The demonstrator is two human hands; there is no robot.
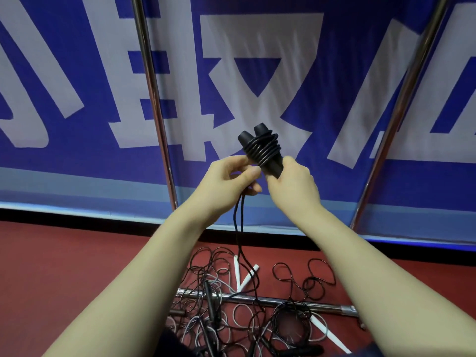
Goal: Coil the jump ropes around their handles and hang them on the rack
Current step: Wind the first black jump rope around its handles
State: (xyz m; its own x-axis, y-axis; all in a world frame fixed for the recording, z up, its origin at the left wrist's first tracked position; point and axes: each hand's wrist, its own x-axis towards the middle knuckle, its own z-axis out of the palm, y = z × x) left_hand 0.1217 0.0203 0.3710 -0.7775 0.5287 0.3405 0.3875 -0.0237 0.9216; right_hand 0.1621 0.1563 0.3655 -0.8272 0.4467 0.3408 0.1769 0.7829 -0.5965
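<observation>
1. While the pair of black handles [273, 166] is gripped at its lower end by the right hand [293, 181], fingers curled round it, several turns of black rope [265, 150] are seen wound about its upper part, held up before the blue banner [257, 73].
2. The free strands are pinched between thumb and fingers of the left hand [231, 181], just beside the coil, and from there the hanging slack [238, 228] is let down to the red floor [77, 266].
3. A snag is judged the chief risk. The slack runs into a tangled heap of other ropes [231, 318] and crosses the rack's base bar [270, 301], so a neighbouring rope or a white handle [244, 275] could be dragged up if it is pulled hard.
4. Loosening of the coil is also to be feared if tension is lost at the left-hand pinch, since the turns could slip off over the handle tops.
5. Open room is found between a chrome upright [152, 99] on one side and a second upright [401, 112] on the other, both well apart from the hands. The rack's top, where hanging would be done, is not shown.
</observation>
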